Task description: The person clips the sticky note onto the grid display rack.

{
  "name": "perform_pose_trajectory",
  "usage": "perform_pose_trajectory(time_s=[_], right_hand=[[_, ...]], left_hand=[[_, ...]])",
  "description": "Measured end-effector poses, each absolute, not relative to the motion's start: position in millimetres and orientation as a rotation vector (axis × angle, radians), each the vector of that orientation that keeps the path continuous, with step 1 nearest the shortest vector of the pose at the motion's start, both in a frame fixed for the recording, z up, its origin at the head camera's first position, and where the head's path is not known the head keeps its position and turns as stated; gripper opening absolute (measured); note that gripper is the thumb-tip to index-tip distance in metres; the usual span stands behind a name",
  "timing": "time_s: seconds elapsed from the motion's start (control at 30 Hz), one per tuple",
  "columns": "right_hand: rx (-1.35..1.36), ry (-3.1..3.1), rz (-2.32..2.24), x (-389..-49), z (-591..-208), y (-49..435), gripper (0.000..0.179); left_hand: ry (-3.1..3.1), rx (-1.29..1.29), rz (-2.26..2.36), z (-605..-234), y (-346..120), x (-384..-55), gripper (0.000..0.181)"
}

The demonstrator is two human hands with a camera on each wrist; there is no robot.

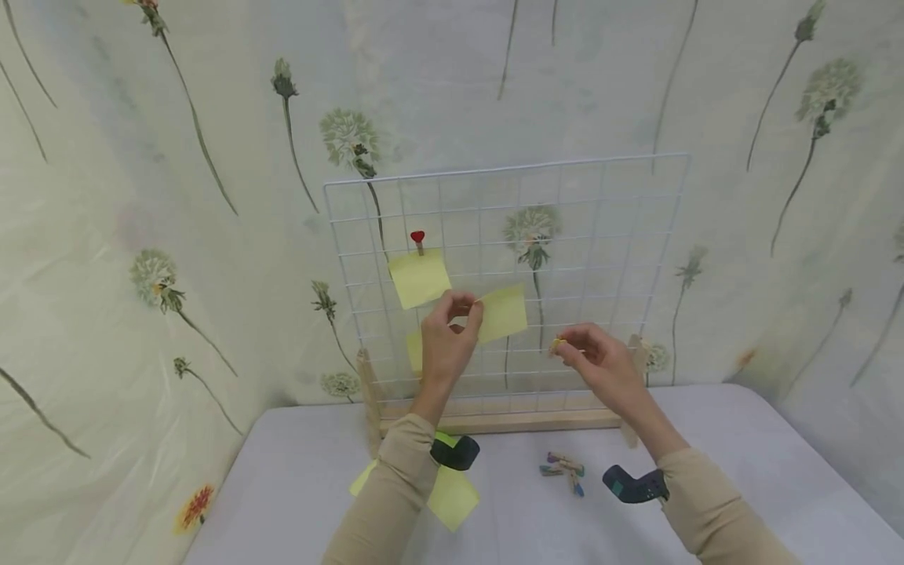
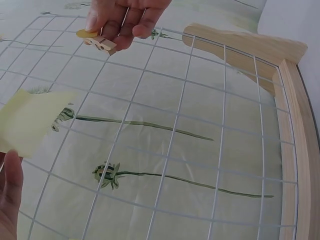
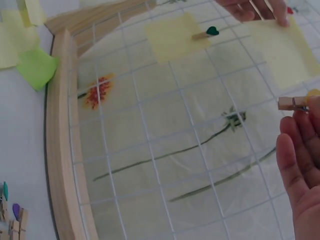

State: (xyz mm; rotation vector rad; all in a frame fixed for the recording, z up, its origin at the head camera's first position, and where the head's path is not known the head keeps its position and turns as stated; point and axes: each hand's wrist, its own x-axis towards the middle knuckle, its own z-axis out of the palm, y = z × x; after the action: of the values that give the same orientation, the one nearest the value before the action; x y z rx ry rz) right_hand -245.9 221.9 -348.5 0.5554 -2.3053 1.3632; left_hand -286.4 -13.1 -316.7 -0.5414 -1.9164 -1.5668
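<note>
My left hand (image 1: 450,333) pinches a yellow sticky note (image 1: 504,314) by its left edge, in front of the white wire grid (image 1: 579,275). To the right, my right hand (image 1: 600,361) holds a small wooden clothespin (image 3: 292,103) with a yellow ornament between thumb and fingers, apart from the note. A clothespin with a red heart (image 1: 418,238) fastens another yellow note (image 1: 420,278) on the grid's upper left. Lower down, a further note (image 1: 414,351) is partly hidden by my left hand; its clothespin with a green heart (image 3: 212,31) shows in the right wrist view.
The grid stands in a wooden base (image 1: 501,424) on a white-covered table (image 1: 282,486). Several loose clothespins (image 1: 563,469) lie before the base. Loose yellow notes (image 1: 453,496) and a green one (image 3: 37,68) lie partly under my left forearm. A floral curtain (image 1: 452,94) hangs behind.
</note>
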Motion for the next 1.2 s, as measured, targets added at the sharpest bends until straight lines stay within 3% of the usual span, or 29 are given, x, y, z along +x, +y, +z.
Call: perform_pose_trajectory(time_s=[0.5,0.97,1.2], right_hand=[[0.669,-2.268,1.240,-227,-299,203,0.015],[0.684,-2.273,1.248,-258,-303,214,0.018],[0.745,-2.211,1.529,-262,-298,218,0.027]], left_hand=[[-1.903,-0.477,-1.528,-308,-13,-293,0.010],[-1.891,-0.478,-1.553,-291,-16,-298,0.013],[-1.897,-0.490,-1.552,-285,-13,-300,0.013]])
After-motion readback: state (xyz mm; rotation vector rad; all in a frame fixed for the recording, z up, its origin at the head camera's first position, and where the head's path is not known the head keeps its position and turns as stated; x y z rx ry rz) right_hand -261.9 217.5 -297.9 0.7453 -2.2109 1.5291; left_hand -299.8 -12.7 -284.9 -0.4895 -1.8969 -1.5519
